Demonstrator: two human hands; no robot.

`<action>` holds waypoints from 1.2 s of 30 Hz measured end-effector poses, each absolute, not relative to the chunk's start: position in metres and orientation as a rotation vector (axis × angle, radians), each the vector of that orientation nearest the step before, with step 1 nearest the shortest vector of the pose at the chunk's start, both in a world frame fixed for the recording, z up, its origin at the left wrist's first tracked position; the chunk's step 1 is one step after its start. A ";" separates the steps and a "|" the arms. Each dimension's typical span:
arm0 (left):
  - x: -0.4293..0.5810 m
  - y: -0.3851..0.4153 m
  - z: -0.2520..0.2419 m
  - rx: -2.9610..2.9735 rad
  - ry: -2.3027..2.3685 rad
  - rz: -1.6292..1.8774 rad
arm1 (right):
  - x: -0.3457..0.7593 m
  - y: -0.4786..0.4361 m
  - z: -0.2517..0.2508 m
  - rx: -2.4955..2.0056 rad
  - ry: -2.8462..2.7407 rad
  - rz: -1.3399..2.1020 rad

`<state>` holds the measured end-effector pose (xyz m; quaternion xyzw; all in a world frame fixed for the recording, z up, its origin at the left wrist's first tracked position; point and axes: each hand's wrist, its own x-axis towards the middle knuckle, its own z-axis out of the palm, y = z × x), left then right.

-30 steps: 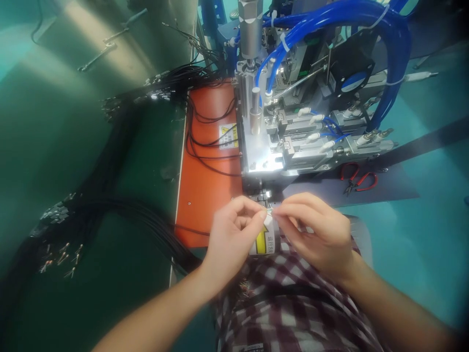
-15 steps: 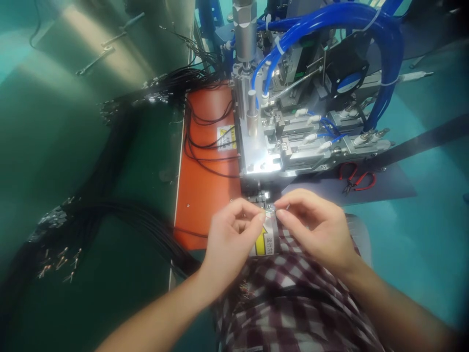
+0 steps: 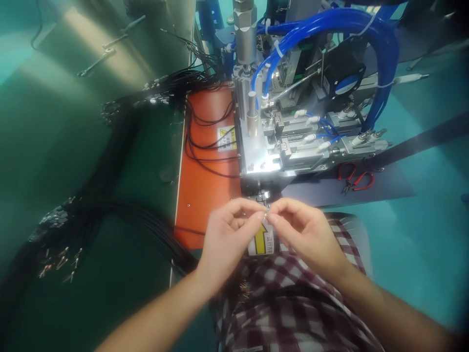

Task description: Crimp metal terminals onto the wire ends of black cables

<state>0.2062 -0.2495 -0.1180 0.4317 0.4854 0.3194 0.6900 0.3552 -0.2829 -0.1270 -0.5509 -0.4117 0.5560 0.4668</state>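
My left hand (image 3: 230, 234) and my right hand (image 3: 309, 234) meet in front of the machine (image 3: 258, 155), thumb and forefinger of each pinched together. Between the fingertips shows a tiny pale, shiny piece (image 3: 266, 215), too small to name. The fingers hide most of it. Just below the fingertips is a label with a yellow arrow (image 3: 260, 242). Black cables (image 3: 293, 292) lie across my checked clothing, and copper-coloured wire ends (image 3: 244, 288) show beside them.
Left of the machine is an orange plate (image 3: 208, 200) with thin black cables looping over it. Bundles of black cable (image 3: 139, 220) lie on the dark green surface. Red-handled cutters (image 3: 353, 184) rest on a grey sheet at right. Blue hoses (image 3: 340, 22) arch above the machine.
My right hand has moved left, bringing its fingertips against those of my left hand. My left hand stays almost in place. The view has shifted very slightly.
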 end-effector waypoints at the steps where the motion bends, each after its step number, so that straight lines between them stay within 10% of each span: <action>1: 0.206 -0.249 -0.118 0.969 1.091 0.711 | 0.355 -0.283 -0.127 -1.358 -1.011 1.370; 36: 0.211 -0.252 -0.114 1.137 1.191 0.729 | 0.363 -0.276 -0.133 -1.204 -0.718 1.645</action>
